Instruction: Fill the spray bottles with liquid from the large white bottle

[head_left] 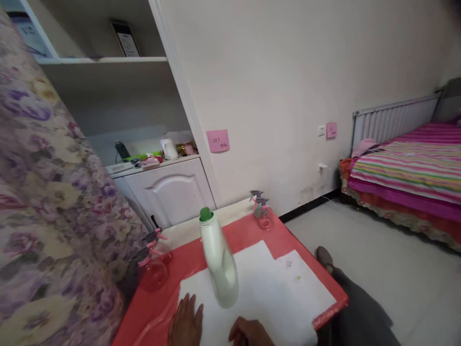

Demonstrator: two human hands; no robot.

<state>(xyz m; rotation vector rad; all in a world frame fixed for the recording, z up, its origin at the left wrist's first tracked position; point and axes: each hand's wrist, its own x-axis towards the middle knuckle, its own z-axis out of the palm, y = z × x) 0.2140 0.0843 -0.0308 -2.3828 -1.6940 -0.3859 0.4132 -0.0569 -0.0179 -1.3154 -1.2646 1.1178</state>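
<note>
Nearest, left hand (185,323) flat on the white cloth (273,288), fingers stretched and slightly apart. Right hand (249,334) beside it, fingers curled under, gripping nothing visible. Just beyond, between both and untouched: white bottle (220,269) with green cap (206,214), leaning on the cloth. Probably smooth, stiff plastic, slippery, tippy; best gripped round the slimmer upper body. Further off, pink spray bottle (154,269) on the red table (241,235).

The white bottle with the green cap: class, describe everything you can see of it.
The white bottle looks plastic, with a green cap on a narrow neck and a wider rounded body. Blurred, it tilts, top leaning left. Its base rests on the white sheet covering the red table. The left hand lies flat nearby, not touching it.
</note>
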